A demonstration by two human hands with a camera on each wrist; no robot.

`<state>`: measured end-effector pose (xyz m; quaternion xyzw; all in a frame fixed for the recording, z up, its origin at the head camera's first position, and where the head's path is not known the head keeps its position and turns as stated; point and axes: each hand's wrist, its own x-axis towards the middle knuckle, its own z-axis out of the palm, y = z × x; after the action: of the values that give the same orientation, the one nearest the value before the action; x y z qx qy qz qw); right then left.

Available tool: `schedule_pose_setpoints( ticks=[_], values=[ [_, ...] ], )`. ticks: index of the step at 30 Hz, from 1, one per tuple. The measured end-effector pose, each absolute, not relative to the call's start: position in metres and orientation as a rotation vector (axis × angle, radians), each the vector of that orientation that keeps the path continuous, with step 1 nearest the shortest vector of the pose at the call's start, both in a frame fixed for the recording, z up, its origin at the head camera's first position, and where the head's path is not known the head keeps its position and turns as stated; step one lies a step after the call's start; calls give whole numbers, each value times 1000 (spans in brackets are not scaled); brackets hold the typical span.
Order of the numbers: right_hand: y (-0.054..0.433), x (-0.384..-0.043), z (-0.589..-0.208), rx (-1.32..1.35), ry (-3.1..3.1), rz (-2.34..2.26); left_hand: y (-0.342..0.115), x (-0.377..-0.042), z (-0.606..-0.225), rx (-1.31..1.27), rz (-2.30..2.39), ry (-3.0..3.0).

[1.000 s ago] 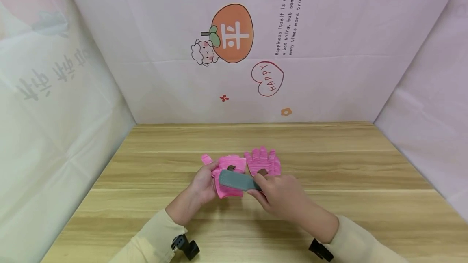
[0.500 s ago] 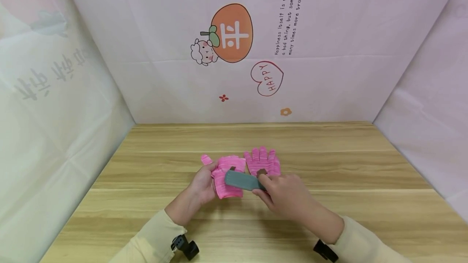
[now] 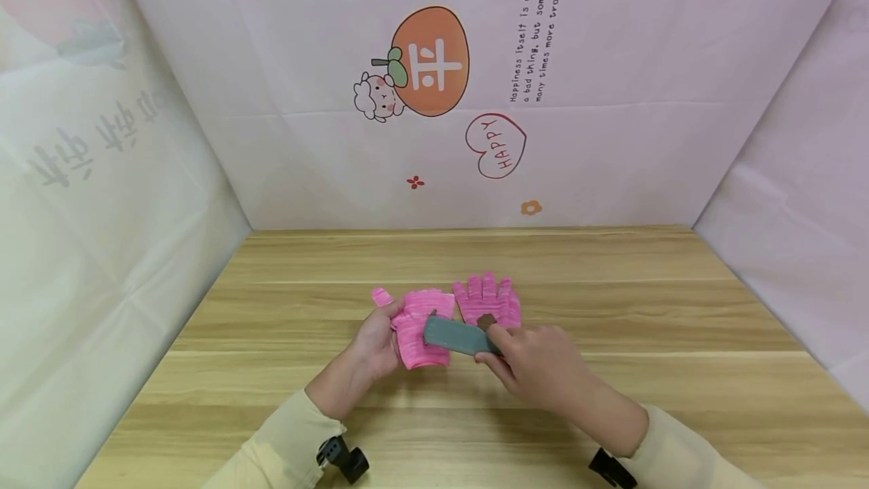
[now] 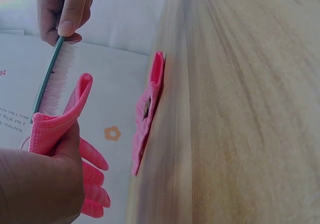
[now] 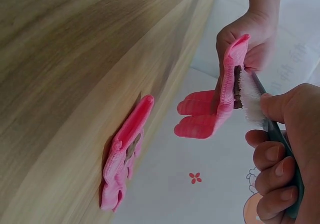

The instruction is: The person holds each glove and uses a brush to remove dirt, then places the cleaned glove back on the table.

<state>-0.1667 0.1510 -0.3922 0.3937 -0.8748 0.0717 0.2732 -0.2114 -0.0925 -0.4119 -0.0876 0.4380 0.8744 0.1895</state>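
Note:
My left hand [image 3: 373, 339] grips a pink knit glove [image 3: 411, 342] above the table, its cuff facing me and its fingers sticking out beyond the hand. In the right wrist view a dark brown patch [image 5: 237, 86] shows on this glove. A scrubbing brush [image 3: 453, 335] with a flat green back and handle is held in my right hand [image 3: 546, 368], thumb along its side. Its white bristles [image 5: 251, 98] face the glove right at the patch. Beyond, a second pink glove [image 3: 483, 294] lies on the table, also bearing a brown patch [image 3: 486, 321].
The wood-grain table [image 3: 305, 262] runs back to a white printed sheet [image 3: 326, 172] hung as a wall. More white sheeting [image 3: 136, 247] closes off the left side, and the right side likewise. Black devices [image 3: 342, 460] are strapped at both wrists.
The brush has slid to the right across the held glove along with my right hand. My left hand with its glove has barely shifted, and the glove on the table lies as before.

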Motion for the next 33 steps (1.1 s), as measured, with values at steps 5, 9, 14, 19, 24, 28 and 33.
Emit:
schedule_pose_setpoints(
  ticks=[5, 9, 14, 19, 24, 28, 33],
  values=[
    [152, -167, -393, 1057, -2357, 209, -93, -211, -411, -256, 2459, 1237],
    [152, -167, -394, 1064, -2327, 239, -94, -211, -410, -262, 2449, 1234],
    [148, -168, -392, 1097, -2237, 299, -94, -209, -410, -254, 2452, 1225],
    [141, -169, -387, 1114, -2204, 338, -93, -209, -410, -242, 2442, 1222],
    [137, -172, -385, 1117, -2227, 292, -94, -209, -410, -242, 2444, 1208],
    [135, -175, -388, 1127, -2232, 260, -94, -210, -411, -242, 2447, 1203],
    [135, -175, -391, 1121, -2294, 269, -95, -210, -410, -253, 2445, 1222]
  ],
)
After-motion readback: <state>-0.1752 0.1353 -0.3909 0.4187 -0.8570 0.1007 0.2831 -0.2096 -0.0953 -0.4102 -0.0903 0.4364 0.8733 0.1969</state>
